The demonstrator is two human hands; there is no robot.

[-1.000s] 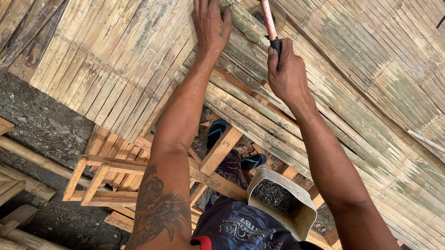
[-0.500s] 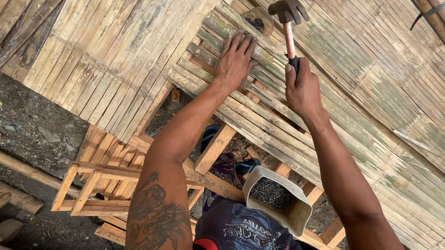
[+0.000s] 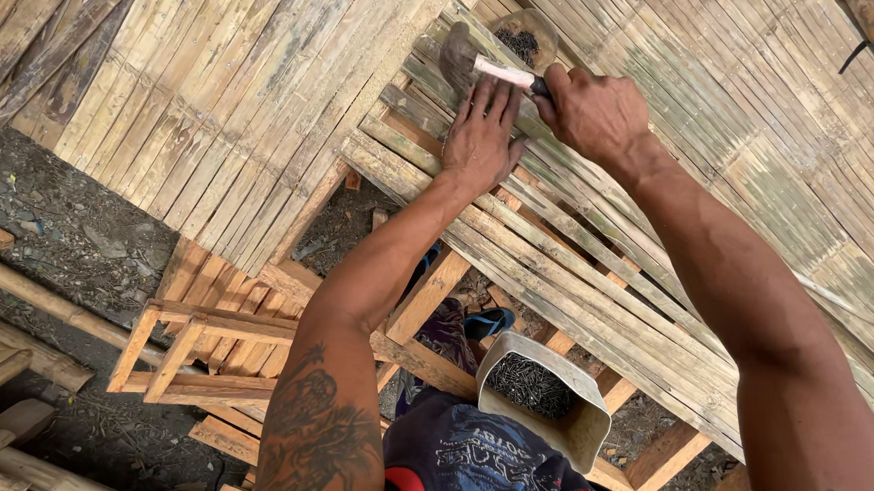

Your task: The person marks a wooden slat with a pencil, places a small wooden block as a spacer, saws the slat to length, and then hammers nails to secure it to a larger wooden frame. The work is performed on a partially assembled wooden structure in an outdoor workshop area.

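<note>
My right hand (image 3: 596, 113) grips the handle of a hammer (image 3: 488, 68), whose head is down on a bamboo slat near the top middle. My left hand (image 3: 479, 138) lies flat on the bamboo slats (image 3: 576, 269) just below the hammer head, fingers spread. Whether a nail sits under the fingers is hidden. A small round bowl of dark nails (image 3: 524, 37) rests on the slats right behind the hammer.
A grey open container of dark nails (image 3: 542, 400) sits by my lap. Woven bamboo panels (image 3: 205, 108) cover the upper area. A wooden frame (image 3: 201, 349) lies over dark ground at the left. Timber beams show under the slats.
The hammer has swung down from its raised position onto the slat. My left hand stays flat on the same slats. The view shifted, bringing the small bowl of nails into sight.
</note>
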